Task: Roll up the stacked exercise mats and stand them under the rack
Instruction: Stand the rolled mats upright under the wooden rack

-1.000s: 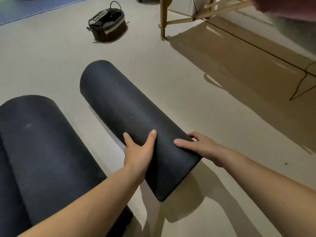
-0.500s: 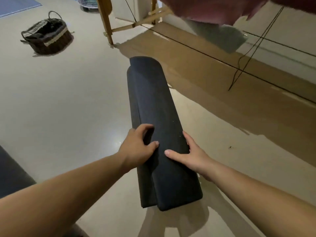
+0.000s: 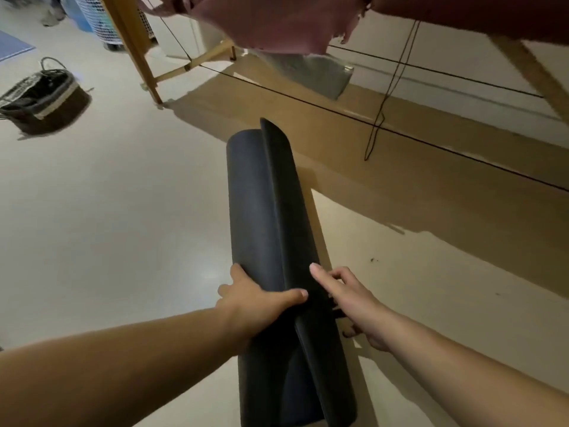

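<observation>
A rolled black exercise mat point(image 3: 261, 211) is held lengthwise in front of me, its far end pointing toward the wooden rack point(image 3: 135, 50). The mat's loose outer flap stands up along the roll's right side. My left hand point(image 3: 255, 300) grips the roll from the left, thumb across the top. My right hand point(image 3: 348, 297) holds the flap's edge on the right, index finger stretched along it. Both hands are near the roll's near half.
A dark wicker basket point(image 3: 40, 100) sits on the pale floor at the left. Pink cloth point(image 3: 271, 23) hangs from the rack above. Black cords point(image 3: 385, 97) run across and dangle under the rack. A white mesh basket point(image 3: 98, 16) stands behind the rack leg.
The mat has swung from lying diagonally on the floor to pointing at the rack. Its flap has come loose and stands up. The second mat roll at left has left the view.
</observation>
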The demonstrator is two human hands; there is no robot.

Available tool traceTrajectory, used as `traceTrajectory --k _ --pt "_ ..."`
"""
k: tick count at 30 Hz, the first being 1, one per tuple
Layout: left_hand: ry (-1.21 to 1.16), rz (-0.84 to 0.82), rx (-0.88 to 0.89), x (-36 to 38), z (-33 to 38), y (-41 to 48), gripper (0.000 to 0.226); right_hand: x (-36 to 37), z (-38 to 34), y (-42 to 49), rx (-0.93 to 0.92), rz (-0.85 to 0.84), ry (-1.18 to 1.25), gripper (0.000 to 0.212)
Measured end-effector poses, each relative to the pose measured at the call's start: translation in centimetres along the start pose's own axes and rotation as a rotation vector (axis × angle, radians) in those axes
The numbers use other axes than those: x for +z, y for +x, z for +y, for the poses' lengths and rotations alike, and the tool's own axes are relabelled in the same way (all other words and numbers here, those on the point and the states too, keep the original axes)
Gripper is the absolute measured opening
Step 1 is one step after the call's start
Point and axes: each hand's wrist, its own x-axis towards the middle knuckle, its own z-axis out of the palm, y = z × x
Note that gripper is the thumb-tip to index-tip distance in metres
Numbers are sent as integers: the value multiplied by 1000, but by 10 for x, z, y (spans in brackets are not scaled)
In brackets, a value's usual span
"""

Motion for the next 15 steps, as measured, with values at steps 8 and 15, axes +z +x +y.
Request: traceTrajectory --k 8,15 --pt "65 -87 308 26 75 1 45 -80 28 0 -83 382 19 19" --pt "-267 -184 149 66 65 0 106 -83 22 -3 46 311 -91 141"
